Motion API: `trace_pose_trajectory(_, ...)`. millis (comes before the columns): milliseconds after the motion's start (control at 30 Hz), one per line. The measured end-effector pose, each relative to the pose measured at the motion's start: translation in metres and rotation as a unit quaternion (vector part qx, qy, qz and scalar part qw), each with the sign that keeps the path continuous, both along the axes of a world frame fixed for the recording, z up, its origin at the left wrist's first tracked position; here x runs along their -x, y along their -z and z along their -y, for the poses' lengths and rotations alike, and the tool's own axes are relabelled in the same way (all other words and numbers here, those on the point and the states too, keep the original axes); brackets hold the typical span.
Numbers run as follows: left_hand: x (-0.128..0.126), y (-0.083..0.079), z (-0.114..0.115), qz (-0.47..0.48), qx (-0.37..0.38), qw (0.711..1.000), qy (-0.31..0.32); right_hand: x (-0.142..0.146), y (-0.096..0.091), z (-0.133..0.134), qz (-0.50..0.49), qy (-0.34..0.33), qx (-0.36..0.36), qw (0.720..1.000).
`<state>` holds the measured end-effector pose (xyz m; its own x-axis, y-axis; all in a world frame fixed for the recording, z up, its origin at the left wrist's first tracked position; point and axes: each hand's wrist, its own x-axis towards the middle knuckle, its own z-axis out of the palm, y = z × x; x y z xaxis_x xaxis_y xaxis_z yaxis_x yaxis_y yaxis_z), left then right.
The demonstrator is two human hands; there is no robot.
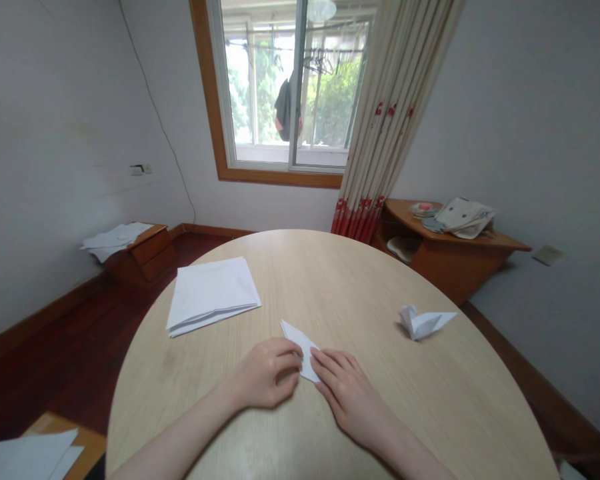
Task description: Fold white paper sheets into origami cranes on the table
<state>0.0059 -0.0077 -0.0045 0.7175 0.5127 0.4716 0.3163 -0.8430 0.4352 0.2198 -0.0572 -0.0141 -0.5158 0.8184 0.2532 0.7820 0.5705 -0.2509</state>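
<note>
A small piece of folded white paper lies on the round table, its pointed tip toward the upper left. My left hand is closed at the paper's left edge, fingers curled with the tips on it. My right hand has its fingers together on the paper's right edge, the thumb tucked in by the lower corner. Both hands partly hide the paper. To the right stands a folded paper bird, apart from the hands. Back left lies a stack of white paper sheets.
A low wooden cabinet with papers on top stands at the left wall. On the right, a wooden corner desk carries a cloth bag. More white sheets lie at the lower left. A curtain hangs beside the window.
</note>
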Motion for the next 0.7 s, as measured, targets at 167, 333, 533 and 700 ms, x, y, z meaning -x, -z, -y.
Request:
trace_pose_trajectory(167, 0.0, 0.004, -0.003, -0.052, 0.055, 0.997, -0.032, -0.004, -0.001, -0.003, -0.01, -0.026, 0.003, 1.0)
trace_pose_trajectory(333, -0.003, 0.005, -0.003, -0.077, 0.046, 0.995, -0.045, -0.008, 0.006, -0.005, -0.003, -0.022, 0.013, 1.0)
trace_pose_trajectory(533, -0.008, 0.004, -0.001, -0.089, 0.02, 0.994, -0.056, -0.009, 0.007, -0.004, 0.0, -0.021, 0.043, 0.999)
trace_pose_trajectory(700, -0.011, 0.003, 0.001, -0.084, 0.018, 0.994, -0.061, -0.004, -0.008, -0.001, -0.018, -0.02, 0.047, 0.999)
